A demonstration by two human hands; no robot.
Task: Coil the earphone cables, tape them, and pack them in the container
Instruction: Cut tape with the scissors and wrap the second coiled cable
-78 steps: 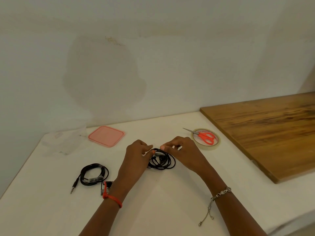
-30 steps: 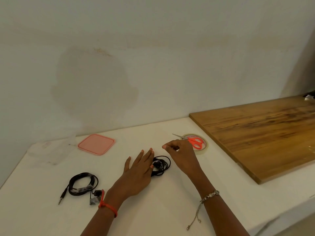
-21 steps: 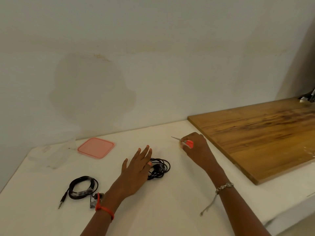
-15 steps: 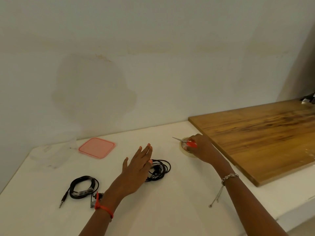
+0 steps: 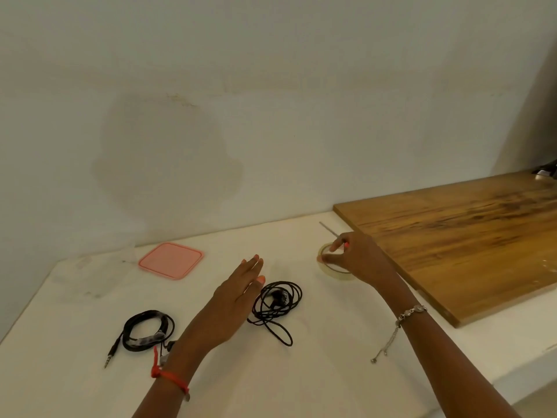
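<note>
On the tabletop (image 5: 331,351), the loose earphone coil (image 5: 278,300) lies just right of the left hand (image 5: 238,300), which is palm down with its fingers straight and together. The cable looks light, limp and springy, likely to unwind, so it is best pinched across all its loops. Farther back, the right hand (image 5: 357,259) curls over the tape roll (image 5: 334,271), pinching its rim, with the scissors (image 5: 327,230) blade poking out beyond.

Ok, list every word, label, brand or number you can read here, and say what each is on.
None readable.
The tape roll, lid, taped coil, loose coil, scissors and board show no print; any fine marking on the earphones is too small to tell.
</note>
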